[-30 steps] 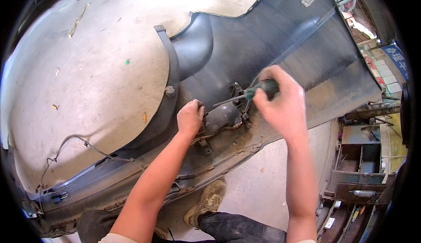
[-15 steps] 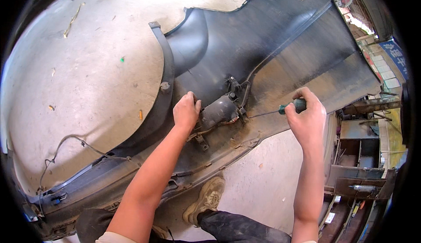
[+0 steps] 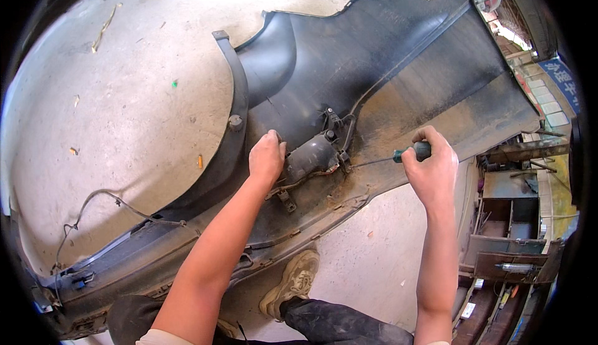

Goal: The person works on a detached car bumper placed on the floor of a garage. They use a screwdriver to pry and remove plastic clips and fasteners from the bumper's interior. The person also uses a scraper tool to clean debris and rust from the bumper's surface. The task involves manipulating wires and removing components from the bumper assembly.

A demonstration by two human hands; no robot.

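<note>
A person crouches over a large black plastic car bumper [image 3: 386, 77] lying inner side up on a pale concrete floor [image 3: 124, 114]. The bumper's inside face is dusty, streaked brown with dirt along its lower edge, and curves away to a wheel-arch trim at the left. Near its middle sits a small dark grey cylindrical lamp unit [image 3: 311, 156], grimy and held in a black bracket, with a thin black cable looping up from it across the panel.

The left hand [image 3: 266, 158] presses against the left end of the lamp unit, fingers curled down over it and gripping it. The right hand [image 3: 431, 172] is clenched around the green-and-black handle of a screwdriver [image 3: 398, 155], whose slim metal shaft runs leftward, its tip at the bracket just beside the lamp unit.

A loose grey wire [image 3: 103, 198] trails over the floor from the bumper's left end. Below the bumper a worn tan shoe [image 3: 293, 282] and a dark trouser leg show. At the right edge stand rusty metal racks [image 3: 511, 220] with tools.
</note>
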